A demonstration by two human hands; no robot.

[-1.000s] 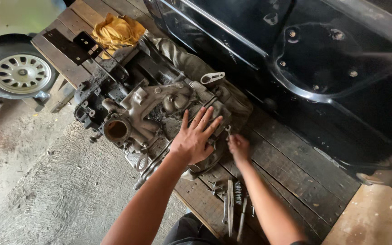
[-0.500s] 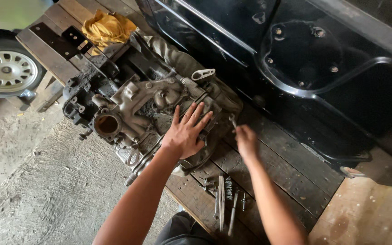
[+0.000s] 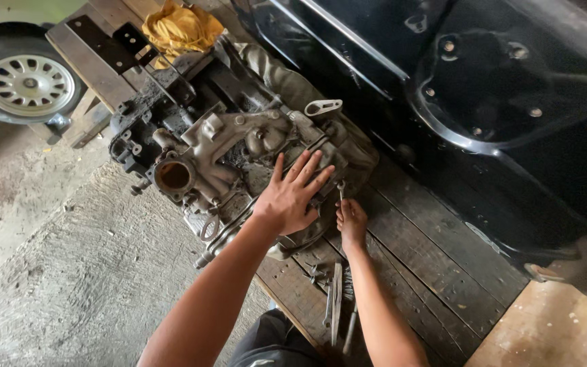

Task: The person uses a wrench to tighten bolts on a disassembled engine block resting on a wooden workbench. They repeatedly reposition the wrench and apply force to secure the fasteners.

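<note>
The black car body [image 3: 484, 102] fills the right side; a wheel [image 3: 25, 81] sits far left. On the wooden pallet [image 3: 443, 272] lies the greasy engine [image 3: 239, 156], seemingly part stripped and still bolted. The left hand [image 3: 293, 197] presses flat on it, fingers spread. The right hand [image 3: 351, 221] pinches a small wrench [image 3: 340, 187] at the engine's edge. Loose tools [image 3: 338, 299] lie near; a yellow rag [image 3: 178, 27] sits beyond.

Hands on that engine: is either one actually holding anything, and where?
The right hand grips a small wrench by its lower shaft. The left hand holds nothing, lying flat on the engine.
</note>
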